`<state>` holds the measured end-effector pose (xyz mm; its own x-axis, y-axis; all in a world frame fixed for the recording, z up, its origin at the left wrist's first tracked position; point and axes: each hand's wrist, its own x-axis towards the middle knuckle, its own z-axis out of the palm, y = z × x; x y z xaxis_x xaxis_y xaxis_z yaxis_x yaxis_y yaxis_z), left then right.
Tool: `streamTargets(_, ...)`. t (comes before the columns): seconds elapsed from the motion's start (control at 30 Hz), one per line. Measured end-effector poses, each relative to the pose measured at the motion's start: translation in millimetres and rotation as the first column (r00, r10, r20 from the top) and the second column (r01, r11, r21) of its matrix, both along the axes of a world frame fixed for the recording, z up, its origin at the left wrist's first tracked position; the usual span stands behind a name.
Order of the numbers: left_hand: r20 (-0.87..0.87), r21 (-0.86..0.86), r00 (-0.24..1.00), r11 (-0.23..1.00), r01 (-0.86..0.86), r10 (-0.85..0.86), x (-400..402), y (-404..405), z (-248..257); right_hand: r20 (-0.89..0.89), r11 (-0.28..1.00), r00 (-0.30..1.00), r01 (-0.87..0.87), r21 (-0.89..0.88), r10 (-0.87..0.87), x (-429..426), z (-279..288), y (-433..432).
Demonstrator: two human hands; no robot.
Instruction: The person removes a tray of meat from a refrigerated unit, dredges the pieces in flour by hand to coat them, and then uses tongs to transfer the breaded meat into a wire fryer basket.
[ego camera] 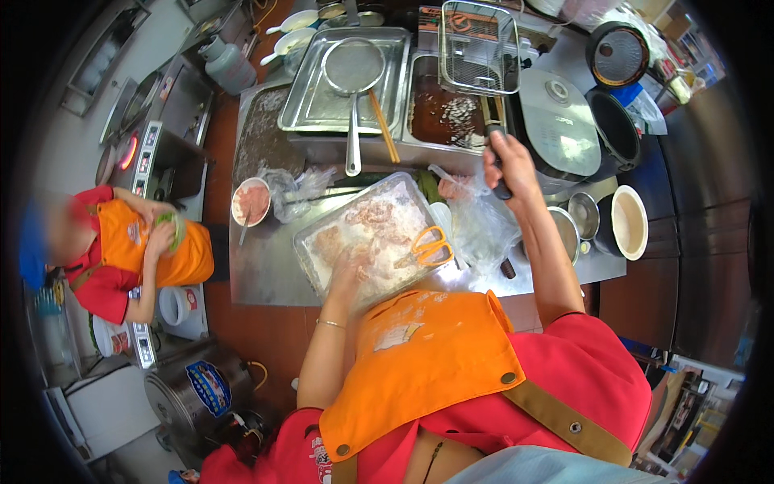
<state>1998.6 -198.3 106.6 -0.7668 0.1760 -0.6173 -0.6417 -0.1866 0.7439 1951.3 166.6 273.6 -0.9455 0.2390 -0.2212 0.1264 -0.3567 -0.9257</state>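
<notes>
My right hand (513,166) is closed around the black handle of a wire frying basket (481,48), which is raised over the right well of a deep fryer (444,118) with dark oil. My left hand (351,272) is in a rectangular tray (302,266) of white flour, at floured pieces of food (372,215); blur hides whether it grips one. Orange-handled scissors (432,247) lie in the flour at the tray's right side. A round mesh strainer (354,65) and wooden chopsticks (384,127) rest on a metal pan (290,109) over the fryer's left part.
A bowl of pinkish food (250,202) with a utensil stands left of the tray. Plastic bags (484,224) lie right of it, near metal bowls (583,215) and a lidded cooker (559,121). A co-worker in an orange apron (124,236) is at the left, holding something green.
</notes>
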Motion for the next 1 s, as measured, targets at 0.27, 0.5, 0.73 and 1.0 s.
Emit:
streamTargets(0.27,-0.061,0.083,0.992,0.990,0.112,-0.107,-24,15,17,-0.115,0.995,0.988,0.101,0.002,-0.100,23,2,-7)
streamTargets(0.5,-0.142,0.239,0.983,0.960,0.148,-0.116,-86,78,62,-0.007,0.996,0.996,0.086,-0.019,-0.086,27,-11,-24)
streamTargets(0.73,-0.226,0.238,0.974,0.969,0.073,-0.018,-134,39,50,0.109,0.995,0.994,-0.011,0.098,0.000,94,-28,-62)
streamTargets(1.0,-0.216,0.387,0.960,0.918,-0.081,0.176,-161,7,63,0.142,0.987,0.979,-0.155,0.031,0.149,118,-34,-100)
